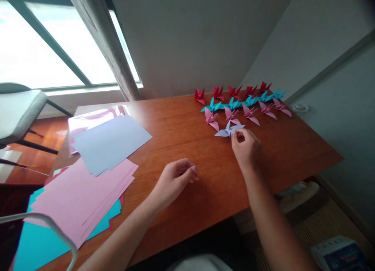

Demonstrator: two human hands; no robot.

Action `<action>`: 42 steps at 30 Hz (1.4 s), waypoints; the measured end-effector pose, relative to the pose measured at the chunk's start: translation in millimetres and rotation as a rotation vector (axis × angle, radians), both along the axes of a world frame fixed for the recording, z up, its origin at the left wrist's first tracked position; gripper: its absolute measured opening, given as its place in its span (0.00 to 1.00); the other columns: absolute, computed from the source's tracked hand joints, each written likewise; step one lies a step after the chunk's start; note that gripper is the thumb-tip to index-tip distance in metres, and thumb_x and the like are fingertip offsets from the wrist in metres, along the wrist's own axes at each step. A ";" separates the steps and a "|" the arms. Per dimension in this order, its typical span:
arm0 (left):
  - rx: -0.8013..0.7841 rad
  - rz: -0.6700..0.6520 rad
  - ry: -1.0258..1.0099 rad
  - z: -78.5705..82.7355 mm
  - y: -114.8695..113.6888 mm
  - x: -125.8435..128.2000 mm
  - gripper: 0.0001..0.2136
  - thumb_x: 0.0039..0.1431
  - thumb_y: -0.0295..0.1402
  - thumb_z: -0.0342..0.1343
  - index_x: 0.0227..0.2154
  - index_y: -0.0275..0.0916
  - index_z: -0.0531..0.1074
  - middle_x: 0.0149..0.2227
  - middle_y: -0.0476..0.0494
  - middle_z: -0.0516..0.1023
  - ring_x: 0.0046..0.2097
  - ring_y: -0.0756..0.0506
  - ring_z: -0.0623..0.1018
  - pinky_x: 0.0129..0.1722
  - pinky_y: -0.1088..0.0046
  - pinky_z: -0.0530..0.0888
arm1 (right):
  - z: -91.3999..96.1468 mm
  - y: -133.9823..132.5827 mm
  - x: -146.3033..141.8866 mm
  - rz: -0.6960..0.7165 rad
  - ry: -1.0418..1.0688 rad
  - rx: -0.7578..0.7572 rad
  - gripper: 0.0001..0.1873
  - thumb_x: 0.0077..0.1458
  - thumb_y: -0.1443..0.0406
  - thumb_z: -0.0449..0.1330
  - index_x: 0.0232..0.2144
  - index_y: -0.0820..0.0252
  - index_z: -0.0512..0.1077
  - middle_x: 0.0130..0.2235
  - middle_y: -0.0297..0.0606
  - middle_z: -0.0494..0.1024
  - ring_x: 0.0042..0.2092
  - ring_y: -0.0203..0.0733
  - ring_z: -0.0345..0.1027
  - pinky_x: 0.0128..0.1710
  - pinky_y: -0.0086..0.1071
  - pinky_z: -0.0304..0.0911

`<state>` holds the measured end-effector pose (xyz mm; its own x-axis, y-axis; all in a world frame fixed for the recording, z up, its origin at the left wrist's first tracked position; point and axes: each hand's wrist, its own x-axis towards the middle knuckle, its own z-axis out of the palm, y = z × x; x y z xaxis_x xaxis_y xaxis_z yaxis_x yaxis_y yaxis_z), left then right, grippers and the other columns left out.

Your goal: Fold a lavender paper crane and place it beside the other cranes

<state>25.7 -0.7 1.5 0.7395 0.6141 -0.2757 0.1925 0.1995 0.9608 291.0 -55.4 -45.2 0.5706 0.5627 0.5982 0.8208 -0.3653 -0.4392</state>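
A pale lavender paper crane [225, 132] with spread wings rests on the table, in front of the pink row. My right hand [246, 146] pinches its near right side between thumb and fingers. Over the middle of the table is my left hand [177, 179], its fingers curled in loosely and holding nothing. Beyond the lavender crane stand rows of folded cranes: pink cranes [250, 113] nearest, turquoise cranes [233, 103] behind them, and red cranes [218, 93] along the far edge.
On the left of the wooden table [172, 134] lie lavender sheets [114, 140], pink sheets [79, 192], turquoise sheets [43, 243] and a shiny clear packet [96, 116]. A white cable [49, 220] arches over the paper. A chair [22, 110] stands by the window.
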 end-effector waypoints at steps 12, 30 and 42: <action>-0.003 -0.005 0.011 0.4 -1.2 0.4 0.09 0.59 0.36 0.55 0.28 0.37 0.72 0.28 0.45 0.79 0.30 0.49 0.76 0.29 0.75 0.68 | -0.1 -0.2 -1.2 -0.001 0.005 -0.005 0.08 0.58 0.63 0.58 0.31 0.58 0.76 0.33 0.42 0.82 0.34 0.44 0.73 0.36 0.35 0.64; -0.007 -0.004 -0.001 1.5 -1.3 0.2 0.09 0.59 0.36 0.55 0.27 0.37 0.72 0.27 0.46 0.78 0.30 0.49 0.75 0.30 0.75 0.69 | -4.8 -6.2 -2.8 -0.024 0.041 -0.066 0.07 0.56 0.61 0.60 0.33 0.59 0.76 0.32 0.41 0.81 0.32 0.45 0.73 0.34 0.35 0.61; 0.004 -0.010 -0.008 0.1 -1.7 -0.4 0.08 0.59 0.35 0.54 0.28 0.36 0.72 0.28 0.45 0.78 0.31 0.48 0.76 0.31 0.74 0.69 | -4.2 -7.8 -3.7 -0.042 0.051 -0.081 0.08 0.57 0.61 0.59 0.31 0.58 0.76 0.31 0.42 0.81 0.32 0.46 0.73 0.34 0.35 0.60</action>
<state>25.3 -2.4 1.6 0.7477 0.6077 -0.2676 0.1869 0.1941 0.9630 287.3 -63.2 -49.3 0.6236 0.5829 0.5209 0.7810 -0.4351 -0.4480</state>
